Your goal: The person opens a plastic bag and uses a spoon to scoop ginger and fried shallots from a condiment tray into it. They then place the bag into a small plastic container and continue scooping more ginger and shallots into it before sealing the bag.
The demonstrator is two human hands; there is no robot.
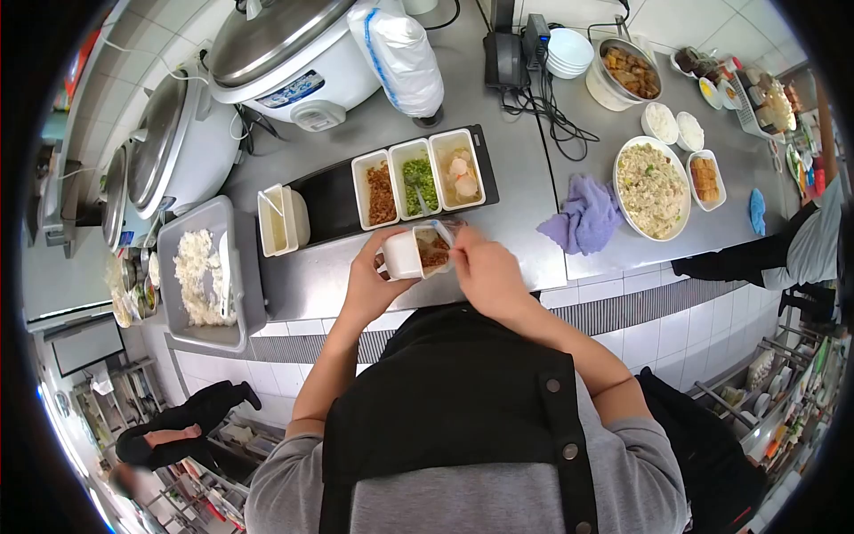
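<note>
Near the counter's front edge, my left hand is wrapped round a small white lidded box, whose lid stands open on the left. Brown food lies in its right half. My right hand is closed on a utensil at the box's upper right; the utensil's far end is unclear. Just beyond both hands, a black tray holds white containers: brown crispy bits, chopped green onion with a spoon in it, and pale pieces in liquid.
A grey tub with rice stands left, large cookers behind. To the right are a purple cloth, a bowl of fried rice and a pot of stew. Other people stand at both sides.
</note>
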